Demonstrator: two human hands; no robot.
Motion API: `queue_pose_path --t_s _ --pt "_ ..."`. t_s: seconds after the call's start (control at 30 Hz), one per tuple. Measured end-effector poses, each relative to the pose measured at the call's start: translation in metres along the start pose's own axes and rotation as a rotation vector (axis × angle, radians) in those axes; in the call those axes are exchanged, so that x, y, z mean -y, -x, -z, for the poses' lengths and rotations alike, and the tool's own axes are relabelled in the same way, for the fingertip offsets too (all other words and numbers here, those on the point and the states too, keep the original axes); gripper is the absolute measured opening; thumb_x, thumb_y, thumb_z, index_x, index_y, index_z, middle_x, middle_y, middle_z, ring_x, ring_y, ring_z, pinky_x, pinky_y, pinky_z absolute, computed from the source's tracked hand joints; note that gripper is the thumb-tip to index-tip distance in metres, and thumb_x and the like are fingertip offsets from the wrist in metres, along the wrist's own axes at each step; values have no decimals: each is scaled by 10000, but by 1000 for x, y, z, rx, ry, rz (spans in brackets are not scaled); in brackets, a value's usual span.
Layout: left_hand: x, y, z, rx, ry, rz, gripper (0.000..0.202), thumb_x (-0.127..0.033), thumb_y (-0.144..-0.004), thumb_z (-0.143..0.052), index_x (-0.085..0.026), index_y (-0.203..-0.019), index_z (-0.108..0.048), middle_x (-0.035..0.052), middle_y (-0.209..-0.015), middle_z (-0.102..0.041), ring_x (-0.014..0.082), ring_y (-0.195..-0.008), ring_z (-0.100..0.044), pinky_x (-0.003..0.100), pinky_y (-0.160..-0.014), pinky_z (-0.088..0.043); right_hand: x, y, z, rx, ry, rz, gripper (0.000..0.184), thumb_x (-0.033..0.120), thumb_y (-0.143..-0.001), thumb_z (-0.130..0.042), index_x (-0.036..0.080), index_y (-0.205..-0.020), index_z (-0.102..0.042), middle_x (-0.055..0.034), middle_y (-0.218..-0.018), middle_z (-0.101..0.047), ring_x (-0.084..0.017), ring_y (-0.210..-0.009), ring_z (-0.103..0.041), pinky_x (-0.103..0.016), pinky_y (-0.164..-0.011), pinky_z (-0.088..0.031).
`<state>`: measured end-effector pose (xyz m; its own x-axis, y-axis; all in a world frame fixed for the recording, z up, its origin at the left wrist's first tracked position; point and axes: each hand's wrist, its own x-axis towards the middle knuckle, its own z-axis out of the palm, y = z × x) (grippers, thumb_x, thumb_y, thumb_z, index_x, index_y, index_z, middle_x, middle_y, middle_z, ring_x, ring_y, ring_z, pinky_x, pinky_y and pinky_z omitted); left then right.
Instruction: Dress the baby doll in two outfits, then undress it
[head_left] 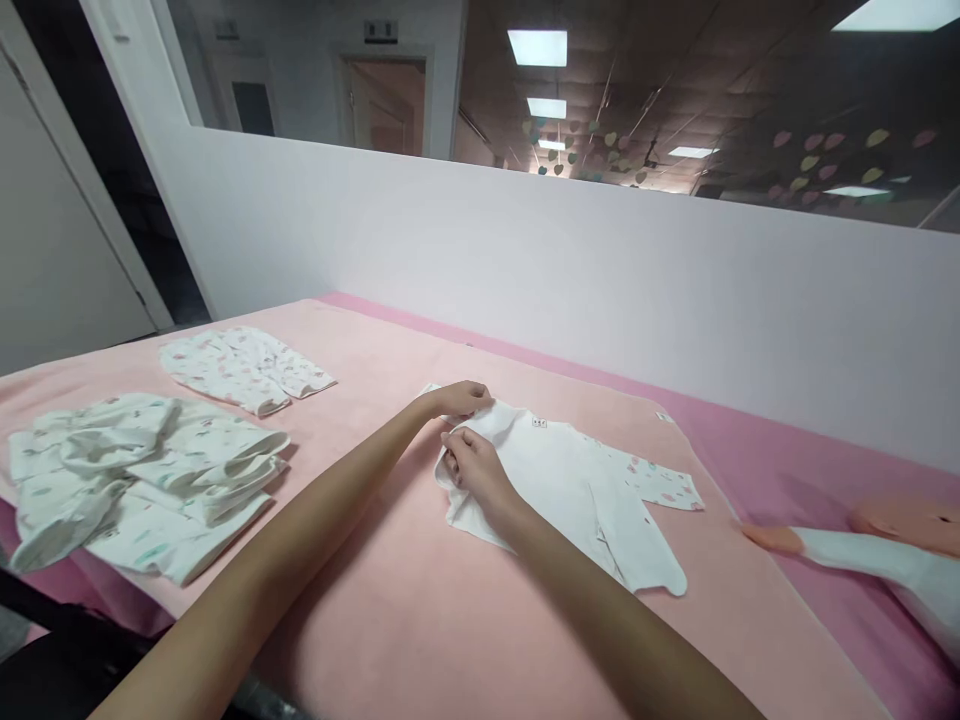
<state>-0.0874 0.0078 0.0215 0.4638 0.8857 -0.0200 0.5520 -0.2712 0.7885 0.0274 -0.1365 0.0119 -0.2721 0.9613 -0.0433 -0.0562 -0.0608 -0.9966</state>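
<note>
A small white baby shirt (555, 480) lies spread on the pink blanket, its front partly open so that the plain inside shows. One sleeve, printed with small pink shapes, stretches out to the right. My left hand (463, 398) is closed on the shirt's upper left edge, near the shoulder. Just below it, my right hand (476, 465) pinches the front edge of the same shirt, fingers curled. The cloth between the fingers is mostly hidden. Part of the left sleeve is covered by my left hand and forearm.
Printed baby pants (240, 365) lie at the far left of the pink blanket (420, 620). Nearer, a heap of white printed baby clothes (142, 470) reaches the blanket's edge. A doll (885, 560) lies at the right. A white wall (570, 260) with a window rises behind.
</note>
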Motion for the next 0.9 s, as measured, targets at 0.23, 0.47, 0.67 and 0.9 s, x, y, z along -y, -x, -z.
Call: queue_pose_path --t_s 0.23,0.47,0.67,0.9 --pt "22 -10 7 -129 -139 103 352 -533 -952 -556 -201 -985 -669 53 -910 -755 181 -743 -677 274 -652 -515 2 2 23 74 128 123 334 544 -974 -565 225 -926 -653 -52 -988 -691 -224 -969 -665 -396 -888 -572" --pt "25 -14 -10 -212 -341 80 286 -447 -933 -597 -203 -1051 -689 101 -1172 -760 283 -1087 -697 360 -909 -559 -10 72 58 363 1036 408 469 404 -1118 -427 363 -1576 -519 7 -1696 -429 -258 -1581 -350 -509 -1305 -301" --pt "10 -11 -41 -263 -472 -64 449 -477 -994 -520 -210 -1345 -602 126 -1464 -617 333 -1399 -503 497 -1162 -438 -6 86 52 486 1145 356 575 509 -1149 -306 380 -1707 -258 81 -1783 -148 -225 -1664 -131 -485 -1371 -142" --pt "21 -7 -69 -250 -616 -232 587 -547 -1064 -363 -233 -1540 -502 112 -1635 -486 333 -1518 -412 562 -1258 -326 -5 87 57 519 1112 362 620 571 -1138 -284 356 -1717 -228 65 -1785 -111 -218 -1668 -91 -489 -1375 -94"
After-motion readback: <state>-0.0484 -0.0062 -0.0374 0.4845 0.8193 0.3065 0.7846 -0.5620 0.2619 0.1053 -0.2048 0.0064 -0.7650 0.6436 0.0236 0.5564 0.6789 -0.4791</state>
